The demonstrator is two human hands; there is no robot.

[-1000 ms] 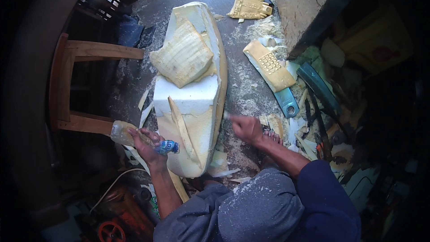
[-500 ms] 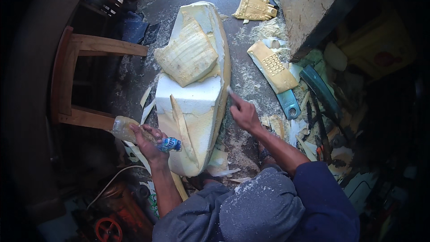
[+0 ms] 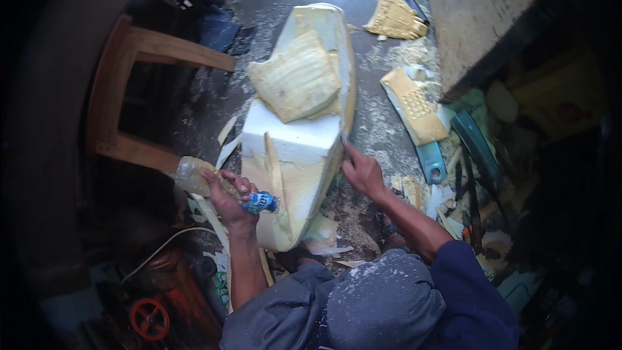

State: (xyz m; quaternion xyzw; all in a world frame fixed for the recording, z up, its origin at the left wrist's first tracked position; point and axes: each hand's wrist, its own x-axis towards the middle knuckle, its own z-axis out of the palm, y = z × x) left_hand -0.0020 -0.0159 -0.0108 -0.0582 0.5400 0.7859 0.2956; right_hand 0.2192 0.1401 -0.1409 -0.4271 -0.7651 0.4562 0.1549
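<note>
My left hand (image 3: pixel 227 198) is closed round a clear plastic bottle (image 3: pixel 193 175) with a blue label, tilted with its labelled end toward the right. What looks like pale yellowish stuff coats its inside. The bottle's labelled end lies over the near left of a long seat-shaped foam block (image 3: pixel 295 131), white and yellow. On that block rests a rough yellow foam slab (image 3: pixel 296 78), and a thin foam strip (image 3: pixel 273 165) lies nearer. My right hand (image 3: pixel 365 172) has its index finger stretched to the block's right edge, the other fingers curled, with nothing seen in them.
Foam dust and offcuts litter the dark floor. To the right lie a yellow studded foam pad (image 3: pixel 420 107), a teal piece (image 3: pixel 431 162) and a curved teal part (image 3: pixel 476 142). A wooden frame (image 3: pixel 146 149) stands left, a large wooden board (image 3: pixel 479 6) far right, an orange machine (image 3: pixel 172 298) near left.
The whole view has shifted, so most things sit further right. My right index fingertip has come from beside the block onto its right edge. My left hand still holds the bottle.
</note>
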